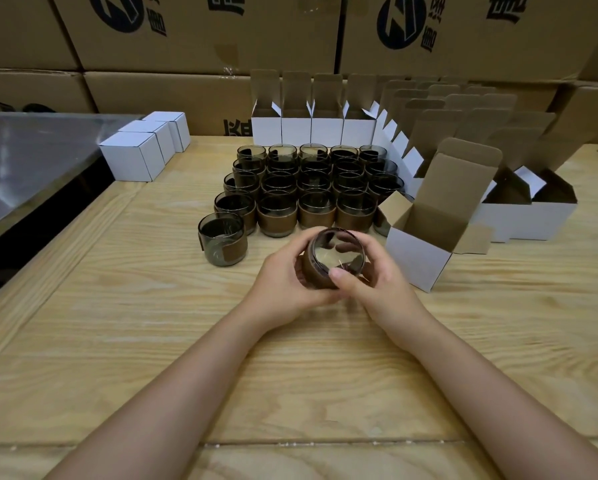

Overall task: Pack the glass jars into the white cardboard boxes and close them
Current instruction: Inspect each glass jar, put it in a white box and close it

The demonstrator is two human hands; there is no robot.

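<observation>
Glass jar (335, 258), smoky and wrapped in a brown band, sits lifted just above the wooden surface (152, 341), tipped so its mouth faces the person. Both hands have it: the left hand (283, 289) curls its grip round the left wall, and the right hand (377, 285) grasps the right side with the thumb laid on the near rim.

Just to the right stands an open white box (418, 258), its lid flap upright and its brown inside showing. To the left a lone jar (223, 242) stands apart.

Behind the hands, the block of jars (311, 188) stands upright in tight rows, touching one another. More open boxes (311, 128) line the back and run down the right side of the block.

Off to the left, three closed boxes (131, 161) sit in a line beside a steel top (31, 150). Stacked brown cartons (186, 36) with dark printing wall off the far end.
</observation>
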